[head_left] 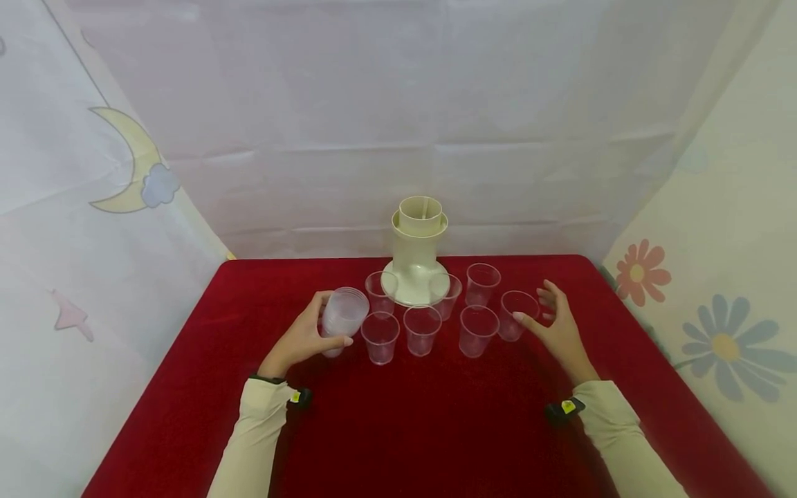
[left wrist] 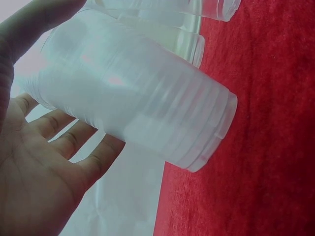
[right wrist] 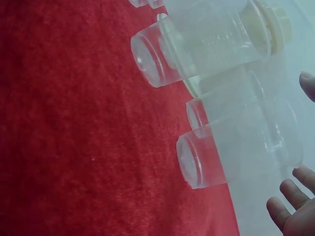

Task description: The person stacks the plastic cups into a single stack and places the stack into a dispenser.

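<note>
My left hand (head_left: 305, 333) holds a stack of nested clear plastic cups (head_left: 344, 315), thumb on the near side and fingers round the far side. In the left wrist view the stack (left wrist: 133, 88) lies between the thumb and the spread fingers (left wrist: 101, 156), its layered bases showing. Over on the right, my right hand (head_left: 562, 333) is spread beside a single clear cup (head_left: 512, 324), the thumb overlapping its rim in the head view. The right wrist view has this cup (right wrist: 236, 155) upright on the cloth, with loosely bent fingers (right wrist: 279, 212) around the rim's level.
Several more clear cups stand singly between the hands, among them a front cup (head_left: 380, 340) and a back one (head_left: 483, 280). Behind them stands a cream cylindrical device (head_left: 416, 252) on a round base. Red cloth (head_left: 429, 429) covers the table; pale sheets (head_left: 349, 131) enclose it.
</note>
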A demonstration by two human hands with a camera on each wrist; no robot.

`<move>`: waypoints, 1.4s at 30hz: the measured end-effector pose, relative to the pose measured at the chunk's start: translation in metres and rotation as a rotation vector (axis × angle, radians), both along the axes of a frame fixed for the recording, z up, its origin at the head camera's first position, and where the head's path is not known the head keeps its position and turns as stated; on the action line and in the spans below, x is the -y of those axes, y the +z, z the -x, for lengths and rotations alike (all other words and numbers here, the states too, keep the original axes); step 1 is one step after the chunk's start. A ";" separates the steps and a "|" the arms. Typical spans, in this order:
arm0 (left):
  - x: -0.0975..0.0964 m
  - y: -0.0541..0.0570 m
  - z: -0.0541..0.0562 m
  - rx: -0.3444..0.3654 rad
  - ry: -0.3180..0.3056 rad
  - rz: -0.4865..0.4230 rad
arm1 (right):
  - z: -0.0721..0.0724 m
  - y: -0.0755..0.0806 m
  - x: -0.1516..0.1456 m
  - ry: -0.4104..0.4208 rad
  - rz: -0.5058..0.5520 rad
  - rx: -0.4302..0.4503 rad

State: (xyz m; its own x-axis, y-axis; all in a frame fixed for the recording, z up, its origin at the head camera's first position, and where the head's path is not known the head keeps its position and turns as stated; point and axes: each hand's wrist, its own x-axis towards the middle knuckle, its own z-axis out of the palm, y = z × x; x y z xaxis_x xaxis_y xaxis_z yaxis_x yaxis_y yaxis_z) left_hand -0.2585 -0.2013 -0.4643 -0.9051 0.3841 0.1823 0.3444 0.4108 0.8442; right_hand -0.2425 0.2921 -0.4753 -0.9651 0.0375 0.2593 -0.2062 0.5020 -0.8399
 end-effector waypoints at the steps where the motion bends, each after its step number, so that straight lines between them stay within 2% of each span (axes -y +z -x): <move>1: 0.000 0.000 0.000 0.001 -0.002 -0.002 | 0.000 -0.002 0.000 0.000 0.002 0.005; 9: 0.000 -0.001 -0.001 -0.016 -0.006 -0.004 | 0.002 -0.010 0.002 -0.002 0.002 0.040; 16: -0.002 0.003 -0.001 -0.002 0.001 0.007 | 0.003 -0.017 0.004 -0.006 0.010 0.069; 18: -0.003 0.007 -0.004 0.001 0.000 0.013 | 0.004 -0.018 0.005 -0.004 0.010 0.070; 25: -0.009 0.035 -0.019 -0.001 -0.016 0.016 | 0.007 -0.023 0.007 0.000 0.017 0.058; 31: -0.009 0.034 -0.020 0.001 -0.022 -0.009 | 0.010 -0.027 0.010 -0.011 0.007 0.049; 42: -0.009 0.035 -0.019 0.005 -0.019 -0.003 | 0.013 -0.026 0.012 -0.019 0.032 0.023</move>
State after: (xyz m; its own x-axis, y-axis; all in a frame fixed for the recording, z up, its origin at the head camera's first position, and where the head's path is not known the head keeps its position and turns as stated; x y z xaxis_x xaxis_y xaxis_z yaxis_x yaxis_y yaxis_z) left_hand -0.2396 -0.1926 -0.4292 -0.8984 0.4011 0.1788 0.3480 0.4020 0.8470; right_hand -0.2560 0.2806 -0.5013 -0.9698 0.0636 0.2355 -0.1774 0.4785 -0.8600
